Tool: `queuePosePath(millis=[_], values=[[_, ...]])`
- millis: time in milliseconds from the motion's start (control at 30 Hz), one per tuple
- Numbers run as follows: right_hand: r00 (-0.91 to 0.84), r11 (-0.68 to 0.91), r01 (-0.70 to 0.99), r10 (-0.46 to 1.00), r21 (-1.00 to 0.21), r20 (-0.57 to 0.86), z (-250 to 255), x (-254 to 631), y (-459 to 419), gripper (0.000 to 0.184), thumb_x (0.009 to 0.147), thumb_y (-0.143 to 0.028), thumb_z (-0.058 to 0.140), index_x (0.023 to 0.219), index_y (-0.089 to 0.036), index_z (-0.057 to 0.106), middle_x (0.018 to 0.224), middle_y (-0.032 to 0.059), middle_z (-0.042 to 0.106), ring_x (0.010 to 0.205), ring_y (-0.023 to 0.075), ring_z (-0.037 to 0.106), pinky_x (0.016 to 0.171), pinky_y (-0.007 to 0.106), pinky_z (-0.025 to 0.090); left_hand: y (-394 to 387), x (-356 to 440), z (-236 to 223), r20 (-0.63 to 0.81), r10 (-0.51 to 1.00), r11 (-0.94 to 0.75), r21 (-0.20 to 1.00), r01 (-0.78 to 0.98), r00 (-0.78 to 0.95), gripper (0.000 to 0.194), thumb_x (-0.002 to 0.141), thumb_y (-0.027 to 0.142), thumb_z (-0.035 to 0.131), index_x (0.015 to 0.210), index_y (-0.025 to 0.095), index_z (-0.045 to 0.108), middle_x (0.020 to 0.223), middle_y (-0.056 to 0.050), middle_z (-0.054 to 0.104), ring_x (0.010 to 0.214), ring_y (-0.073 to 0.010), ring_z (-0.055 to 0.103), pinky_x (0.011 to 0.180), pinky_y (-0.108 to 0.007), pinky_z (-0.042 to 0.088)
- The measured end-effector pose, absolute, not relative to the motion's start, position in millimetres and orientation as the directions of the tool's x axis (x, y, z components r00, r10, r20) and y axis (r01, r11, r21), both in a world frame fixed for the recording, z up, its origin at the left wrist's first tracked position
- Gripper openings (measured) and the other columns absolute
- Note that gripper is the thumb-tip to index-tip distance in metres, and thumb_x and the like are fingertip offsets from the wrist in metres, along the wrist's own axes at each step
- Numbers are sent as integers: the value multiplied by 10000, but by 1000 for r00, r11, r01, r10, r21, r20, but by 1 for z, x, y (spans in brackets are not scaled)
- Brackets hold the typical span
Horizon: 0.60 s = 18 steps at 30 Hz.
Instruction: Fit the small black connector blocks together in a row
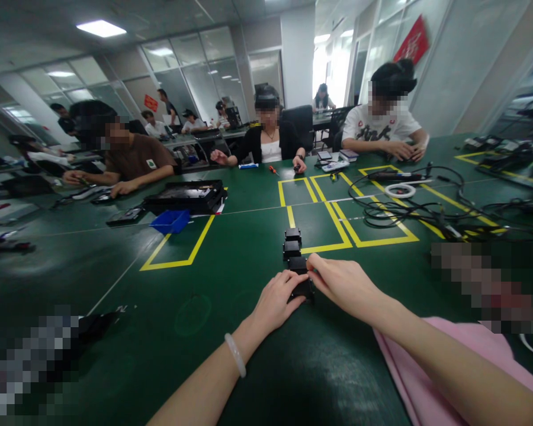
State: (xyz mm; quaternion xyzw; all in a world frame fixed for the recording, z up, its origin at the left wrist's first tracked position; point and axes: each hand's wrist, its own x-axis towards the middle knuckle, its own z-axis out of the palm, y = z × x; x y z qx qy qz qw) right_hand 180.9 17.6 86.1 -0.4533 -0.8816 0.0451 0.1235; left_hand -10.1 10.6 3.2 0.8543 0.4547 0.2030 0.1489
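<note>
Several small black box-shaped parts stand in a row on the green table (244, 278), running away from me. My left hand (275, 299) has its thumb and fingers closed round the sides of the nearest black box (302, 289). At that box's right side, my right hand (337, 281) has thumb and forefinger pinched together; whatever lies between them is too small to make out. Just beyond my fingertips is another black box (297, 264). Two more, a middle box (292, 249) and the farthest box (292, 234), stand past it, untouched.
Yellow tape outlines (324, 247) mark the table. Black cables (382, 210) and a white ring (400, 190) lie at right. A blue bin (170, 221) and black tray (186, 196) stand at left. Pink cloth (462, 349) lies under my right forearm. Several people sit across the table.
</note>
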Motion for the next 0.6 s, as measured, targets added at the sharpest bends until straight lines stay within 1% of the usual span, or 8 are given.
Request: queuePosePath(millis=[200, 300, 400, 600], values=[[-580, 615, 768, 786, -179, 213, 86, 184, 17, 88, 931, -232, 406, 918, -203, 489, 806, 4, 652, 680, 132, 610, 543, 230, 290, 10, -10, 3, 203, 842, -535, 435, 725, 499, 456, 835, 233, 624, 1252, 277, 446, 1138, -30, 522, 1020, -211, 513, 894, -366, 451], [-584, 620, 761, 783, -190, 215, 85, 184, 17, 112, 945, -277, 403, 910, -205, 480, 806, 3, 655, 692, 139, 613, 550, 230, 296, 10, -10, 3, 207, 843, -534, 433, 726, 497, 447, 835, 237, 627, 1245, 279, 452, 1133, -25, 524, 1019, -209, 511, 900, -365, 447], [-576, 604, 774, 796, -188, 185, 85, 183, 18, 145, 958, -307, 391, 908, -205, 480, 793, 7, 662, 686, 144, 619, 544, 228, 293, 10, -10, 3, 208, 841, -537, 433, 724, 499, 430, 841, 242, 622, 1237, 278, 459, 1123, -24, 527, 1016, -210, 510, 901, -365, 445], [-585, 610, 764, 793, -210, 172, 87, 183, 17, 87, 938, -229, 400, 967, -198, 476, 827, 16, 656, 725, 147, 626, 568, 225, 325, 10, -10, 3, 214, 839, -541, 438, 718, 501, 441, 847, 241, 610, 1254, 279, 445, 1121, -31, 526, 1020, -213, 511, 901, -370, 445]])
